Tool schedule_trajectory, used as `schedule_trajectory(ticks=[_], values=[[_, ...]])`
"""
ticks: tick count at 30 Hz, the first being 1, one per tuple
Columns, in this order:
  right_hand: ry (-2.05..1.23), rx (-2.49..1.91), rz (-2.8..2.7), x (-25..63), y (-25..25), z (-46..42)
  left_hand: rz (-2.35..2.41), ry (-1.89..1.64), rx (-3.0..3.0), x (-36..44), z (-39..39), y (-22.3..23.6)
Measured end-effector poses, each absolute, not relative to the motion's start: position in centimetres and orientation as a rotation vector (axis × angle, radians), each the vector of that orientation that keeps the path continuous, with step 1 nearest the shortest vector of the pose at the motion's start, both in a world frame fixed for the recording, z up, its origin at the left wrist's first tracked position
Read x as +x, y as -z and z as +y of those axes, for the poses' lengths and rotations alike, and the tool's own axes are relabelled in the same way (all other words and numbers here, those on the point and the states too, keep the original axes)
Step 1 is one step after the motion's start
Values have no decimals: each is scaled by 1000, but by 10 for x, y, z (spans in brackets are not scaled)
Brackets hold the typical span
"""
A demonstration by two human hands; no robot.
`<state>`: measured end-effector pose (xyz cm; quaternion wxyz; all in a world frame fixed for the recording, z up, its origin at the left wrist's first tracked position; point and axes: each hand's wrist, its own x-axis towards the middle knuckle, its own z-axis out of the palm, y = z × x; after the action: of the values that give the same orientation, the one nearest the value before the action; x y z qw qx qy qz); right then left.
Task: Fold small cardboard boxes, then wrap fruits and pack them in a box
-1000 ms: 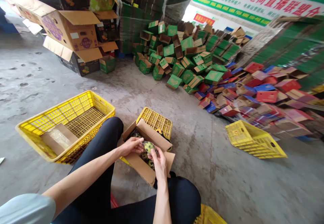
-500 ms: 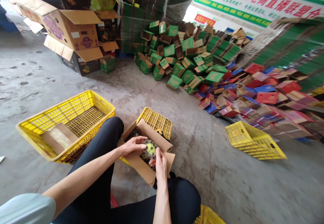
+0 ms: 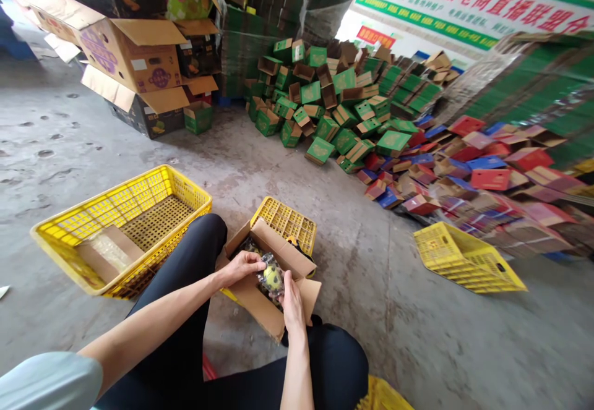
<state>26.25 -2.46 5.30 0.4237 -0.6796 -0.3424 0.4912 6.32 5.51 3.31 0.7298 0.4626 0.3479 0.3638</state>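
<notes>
A round yellow-green fruit [image 3: 273, 279] in a clear plastic bag with dark spots is held between my two hands, above an open cardboard box [image 3: 257, 307]. Thumb and fingers of my left hand [image 3: 244, 268] pinch the gathered upper-left end of the bag. My right hand [image 3: 292, 298] grips the bag from the right side, its fingers partly hidden behind the fruit. More dark, plastic-wrapped items show inside the box, too shaded to make out. The box sits between my knees with its flaps spread outward.
A yellow crate [image 3: 123, 230] with a piece of cardboard inside stands at my left. Beyond the box is an upturned yellow crate [image 3: 290, 219]; another yellow crate [image 3: 464, 258] lies at right. Heaps of green cartons [image 3: 320, 94] and red-blue cartons [image 3: 489, 179] cover the floor behind.
The fruit has turned and dropped slightly towards the box. My left fingers have shifted from beside the fruit to the bag's upper end, and the bag looks more stretched out.
</notes>
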Motion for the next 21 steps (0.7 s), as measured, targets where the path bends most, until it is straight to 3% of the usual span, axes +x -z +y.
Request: schedule_trajectory(ticks=[5, 11, 21], values=[[-1275, -1511, -981, 262, -56, -22, 776, -828, 945, 65, 56, -30], [-792, -1733, -874, 290, -48, -14, 953, -922, 962, 58, 63, -19], [-444, -1766, -1663, 275, -44, -5, 1133, -891, 1390, 57, 72, -3]])
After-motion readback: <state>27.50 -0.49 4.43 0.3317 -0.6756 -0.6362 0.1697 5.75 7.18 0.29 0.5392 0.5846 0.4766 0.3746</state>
